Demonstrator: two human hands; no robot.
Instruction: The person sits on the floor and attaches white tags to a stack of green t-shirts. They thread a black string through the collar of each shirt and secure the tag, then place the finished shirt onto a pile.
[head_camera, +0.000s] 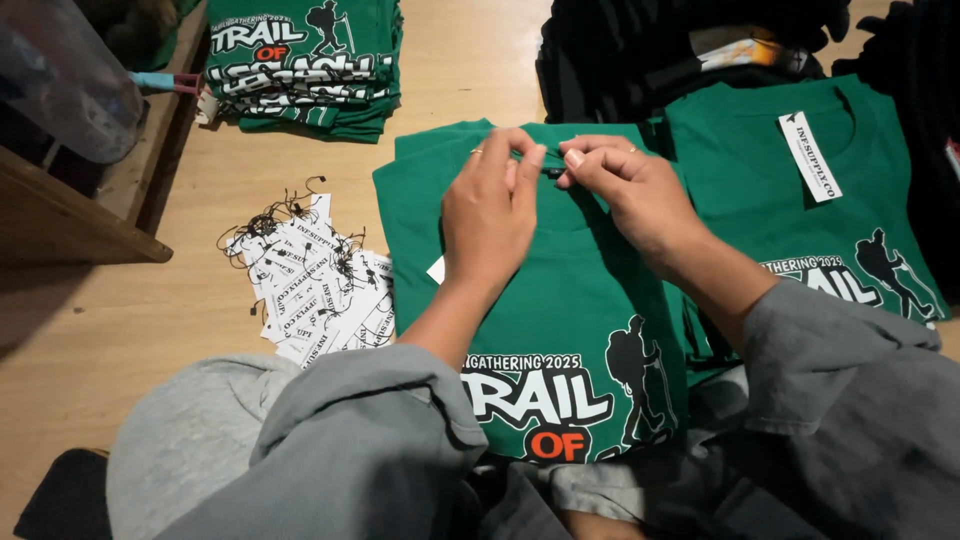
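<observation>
Green printed T-shirt flat on wooden floor in front of person, left hand and right hand both at its collar, fingertips pinched together on small black fastener, loose pile of white hang tags just left.

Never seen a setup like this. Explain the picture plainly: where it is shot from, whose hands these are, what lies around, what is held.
One camera sits on a person's head, looking down at their own bare hands. The left hand and right hand meet at the collar of a green printed shirt, pinching something small and dark there; what it is cannot be told. Left of it lies a pile of white tags with black strings on the wooden surface. A folded shirt stack sits further back, and another green shirt with a white tag lies to the right.
</observation>
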